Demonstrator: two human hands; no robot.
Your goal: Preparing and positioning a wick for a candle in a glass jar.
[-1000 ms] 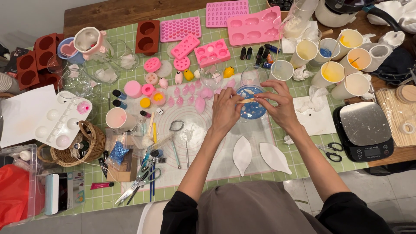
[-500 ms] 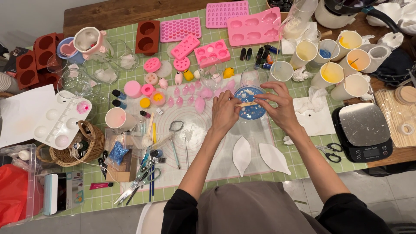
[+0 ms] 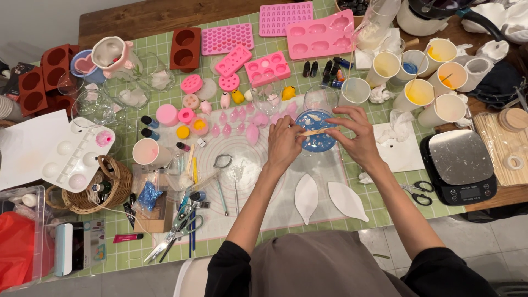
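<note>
- A thin wooden stick [image 3: 318,131] is held over a glossy blue dish [image 3: 316,137].
- Matt pink silicone moulds [image 3: 322,34] are seen.
- A brushed metal scale [image 3: 460,165] is seen.

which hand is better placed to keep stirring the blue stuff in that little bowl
Probably the left hand: its fingers pinch the wooden stick lying across the blue bowl. The right hand grips the rim.

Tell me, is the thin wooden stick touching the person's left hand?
Touching. In the head view, the left hand pinches one end of the thin wooden stick, which lies across the small round blue dish.
</note>
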